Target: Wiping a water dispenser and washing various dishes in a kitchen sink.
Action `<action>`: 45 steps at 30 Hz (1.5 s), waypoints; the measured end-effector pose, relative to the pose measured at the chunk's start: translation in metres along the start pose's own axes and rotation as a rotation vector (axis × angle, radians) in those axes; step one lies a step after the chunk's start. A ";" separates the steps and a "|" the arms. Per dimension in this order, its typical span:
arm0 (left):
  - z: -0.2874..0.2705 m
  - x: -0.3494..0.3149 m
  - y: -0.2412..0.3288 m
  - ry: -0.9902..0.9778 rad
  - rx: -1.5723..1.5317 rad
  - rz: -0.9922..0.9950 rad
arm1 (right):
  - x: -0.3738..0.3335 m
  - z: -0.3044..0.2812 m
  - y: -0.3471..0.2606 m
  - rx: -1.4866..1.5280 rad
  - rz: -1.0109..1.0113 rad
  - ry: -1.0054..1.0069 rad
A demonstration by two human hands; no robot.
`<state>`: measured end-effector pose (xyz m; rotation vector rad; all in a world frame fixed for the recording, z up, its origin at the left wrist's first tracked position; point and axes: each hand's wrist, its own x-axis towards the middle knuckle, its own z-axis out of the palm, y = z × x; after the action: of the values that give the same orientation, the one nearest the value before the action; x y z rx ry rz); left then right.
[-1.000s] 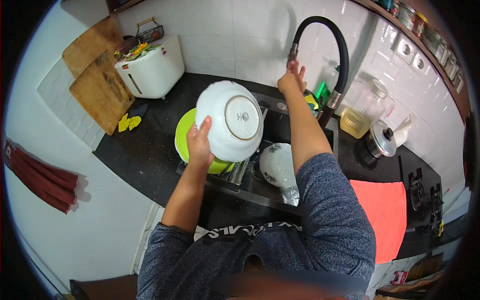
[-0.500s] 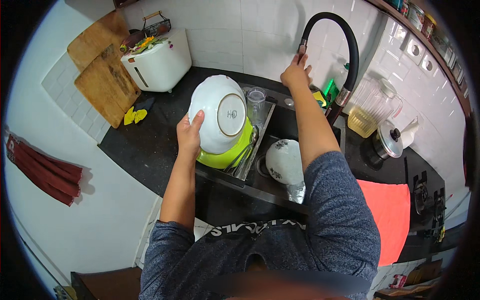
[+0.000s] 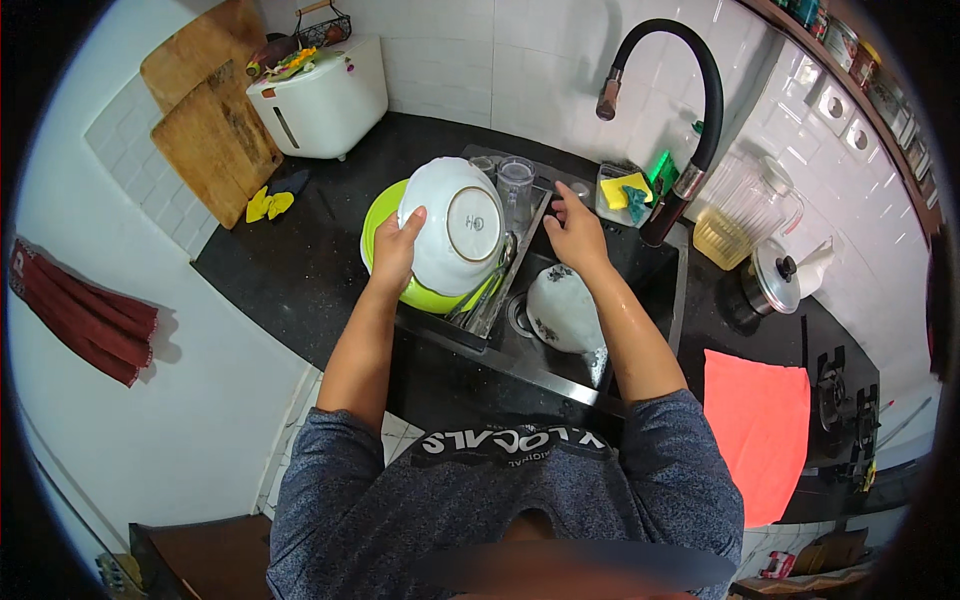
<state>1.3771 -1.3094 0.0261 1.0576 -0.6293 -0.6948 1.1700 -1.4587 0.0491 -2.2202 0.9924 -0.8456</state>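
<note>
Now, nearest of all, two grey sleeves (image 3: pixel 340 450) reach toward the sink (image 3: pixel 570 389), and off to its right a coral cloth (image 3: pixel 757 435) is spread over the dark counter (image 3: pixel 300 240). Down in the sink's basin sits a white patterned dish (image 3: pixel 562 308). Over the sink's left side, there's the left hand (image 3: pixel 395 248), pinching a white bowl (image 3: pixel 455 225) at its edge, thumb on the underside, other fingers hidden behind; that bowl shows its ringed base, overlapping a lime-green dish (image 3: pixel 376 222), cutlery (image 3: pixel 490 295) just beside. And the right hand (image 3: pixel 578 232): over the sink, holding nothing, fingers loosely apart. Along the sink's back, a clear glass (image 3: pixel 515 185) toward the left, a yellow sponge (image 3: pixel 622 192) toward the right, a black hose faucet (image 3: pixel 713 95) arching up. Right of the sink, a lidded pot (image 3: pixel 775 282) and a jug (image 3: pixel 735 225) of pale yellow liquid. Back and left of the sink, a white appliance (image 3: pixel 325 105) and wooden boards (image 3: pixel 210 150), with pale wall tiles (image 3: pixel 440 60) rising behind.
</note>
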 end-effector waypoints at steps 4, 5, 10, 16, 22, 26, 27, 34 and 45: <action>-0.006 0.003 -0.003 -0.032 0.023 -0.002 | -0.013 0.001 0.035 0.085 0.010 0.024; -0.009 0.004 -0.005 -0.030 0.022 -0.005 | -0.016 0.001 0.042 0.089 0.025 0.040; -0.018 0.006 -0.012 -0.055 0.178 -0.004 | -0.034 -0.002 0.075 0.041 0.142 0.030; -0.030 0.013 0.016 -0.125 0.809 -0.018 | -0.062 0.017 0.115 -0.557 0.050 -0.402; -0.029 0.017 0.044 -0.119 1.208 -0.314 | -0.095 0.036 0.111 -0.935 -0.079 -0.984; -0.014 0.018 0.061 -0.279 1.652 -0.477 | -0.101 0.064 0.153 -1.013 -0.097 -1.039; -0.010 0.017 0.062 -0.321 1.805 -0.505 | -0.103 0.069 0.157 -1.064 -0.124 -1.077; -0.015 0.012 0.056 -0.265 1.913 -0.351 | -0.113 0.087 0.175 -1.059 -0.169 -1.078; 0.022 -0.030 0.036 -0.287 1.310 0.116 | -0.112 0.032 0.118 -1.036 -0.235 -0.966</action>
<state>1.3486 -1.2870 0.0636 2.1019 -1.4674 -0.2627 1.0830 -1.4301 -0.0887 -3.0421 0.7001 0.8914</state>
